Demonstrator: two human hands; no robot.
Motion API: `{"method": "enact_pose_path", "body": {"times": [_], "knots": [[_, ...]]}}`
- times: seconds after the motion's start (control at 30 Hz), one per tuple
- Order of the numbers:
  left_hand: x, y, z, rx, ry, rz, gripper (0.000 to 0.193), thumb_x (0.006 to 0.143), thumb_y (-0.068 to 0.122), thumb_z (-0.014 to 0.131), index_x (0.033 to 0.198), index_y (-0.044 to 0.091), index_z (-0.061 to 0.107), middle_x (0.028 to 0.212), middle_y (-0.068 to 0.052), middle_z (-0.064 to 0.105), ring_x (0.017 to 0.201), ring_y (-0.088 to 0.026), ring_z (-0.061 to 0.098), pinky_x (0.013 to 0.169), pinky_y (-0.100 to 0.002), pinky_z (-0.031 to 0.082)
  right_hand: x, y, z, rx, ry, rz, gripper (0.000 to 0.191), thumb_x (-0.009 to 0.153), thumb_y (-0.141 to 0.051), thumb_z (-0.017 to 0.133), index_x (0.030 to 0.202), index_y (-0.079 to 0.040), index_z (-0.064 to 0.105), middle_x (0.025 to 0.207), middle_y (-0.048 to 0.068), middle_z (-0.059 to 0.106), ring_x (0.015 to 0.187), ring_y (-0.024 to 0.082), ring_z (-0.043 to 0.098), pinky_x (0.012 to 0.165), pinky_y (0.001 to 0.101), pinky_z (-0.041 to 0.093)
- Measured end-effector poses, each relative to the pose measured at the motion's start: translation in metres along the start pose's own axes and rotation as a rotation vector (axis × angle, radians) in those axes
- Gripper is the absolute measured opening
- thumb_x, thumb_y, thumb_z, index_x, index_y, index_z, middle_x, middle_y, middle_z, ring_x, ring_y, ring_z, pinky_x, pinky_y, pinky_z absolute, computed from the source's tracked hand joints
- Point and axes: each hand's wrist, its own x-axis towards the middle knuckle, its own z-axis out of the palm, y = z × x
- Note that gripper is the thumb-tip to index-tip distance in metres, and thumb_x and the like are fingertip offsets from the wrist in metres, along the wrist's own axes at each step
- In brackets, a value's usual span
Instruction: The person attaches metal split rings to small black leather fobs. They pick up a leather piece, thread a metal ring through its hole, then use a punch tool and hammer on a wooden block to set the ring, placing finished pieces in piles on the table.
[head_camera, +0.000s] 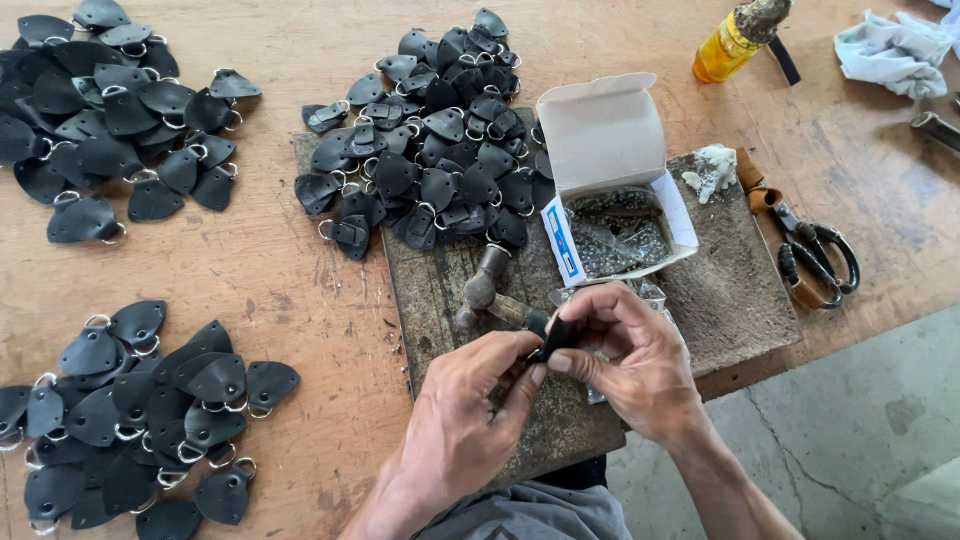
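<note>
Both my hands meet over the near edge of a grey metal slab. My left hand and my right hand pinch one small black leather piece between their fingertips. Just beyond the fingers lies a small hammer on the slab. An open white cardboard box with small metal parts inside sits behind my right hand. A heap of black leather tabs with metal rings covers the far end of the slab.
Two more heaps of black ringed tabs lie on the wooden table, one at far left and one at near left. Scissors lie right of the slab. A yellow bottle and a white rag sit at far right.
</note>
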Motion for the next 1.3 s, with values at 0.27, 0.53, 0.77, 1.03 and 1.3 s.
{"method": "enact_pose_path", "body": {"times": [0.27,0.53,0.77,1.03,1.3], "knots": [[-0.006,0.005,-0.004,-0.130,-0.001,0.036,0.017,0.092,0.014,0.076,0.105,0.003,0.073,0.096,-0.009,0.075,0.078,-0.020,0.077,0.063,-0.032,0.060,-0.020,-0.006,0.004,-0.032,-0.034,-0.125,0.030,0.087,-0.009,0.079,0.113,-0.006,0.063,0.105,0.009,0.074,0.097,0.015,0.075,0.087,0.0294,0.068],[-0.017,-0.001,0.006,0.057,0.083,0.118,0.015,0.093,0.008,0.073,0.101,0.000,0.064,0.087,-0.014,0.064,0.076,-0.029,0.067,0.065,-0.040,0.053,-0.041,0.005,0.007,0.023,0.046,0.051,0.032,0.084,-0.001,0.079,0.112,-0.003,0.065,0.104,0.008,0.073,0.097,0.013,0.074,0.083,0.0278,0.065],[-0.016,-0.015,0.014,0.050,0.045,0.006,0.018,0.094,0.016,0.074,0.100,0.001,0.067,0.086,-0.011,0.068,0.072,-0.023,0.067,0.061,-0.038,0.052,-0.041,0.021,0.013,0.115,0.096,0.084,0.028,0.087,0.000,0.076,0.112,-0.004,0.066,0.103,0.006,0.072,0.092,0.011,0.072,0.078,0.0257,0.064],[-0.025,-0.021,-0.001,0.638,-0.241,-0.215,0.028,0.093,0.027,0.065,0.107,0.003,0.061,0.094,-0.013,0.061,0.087,-0.028,0.058,0.076,-0.044,0.050,-0.033,-0.002,-0.002,-0.382,0.013,0.078,0.028,0.086,-0.010,0.076,0.114,-0.009,0.072,0.093,0.001,0.081,0.080,0.009,0.074,0.065,0.0240,0.061],[-0.054,-0.031,-0.035,0.186,0.041,-0.567,0.019,0.099,0.021,0.060,0.102,0.002,0.064,0.087,-0.012,0.070,0.072,-0.021,0.064,0.063,-0.037,0.052,-0.023,-0.010,0.033,-0.526,-0.228,0.205,0.030,0.088,-0.013,0.073,0.118,-0.010,0.070,0.095,0.003,0.079,0.079,0.014,0.072,0.070,0.0307,0.059]]}}
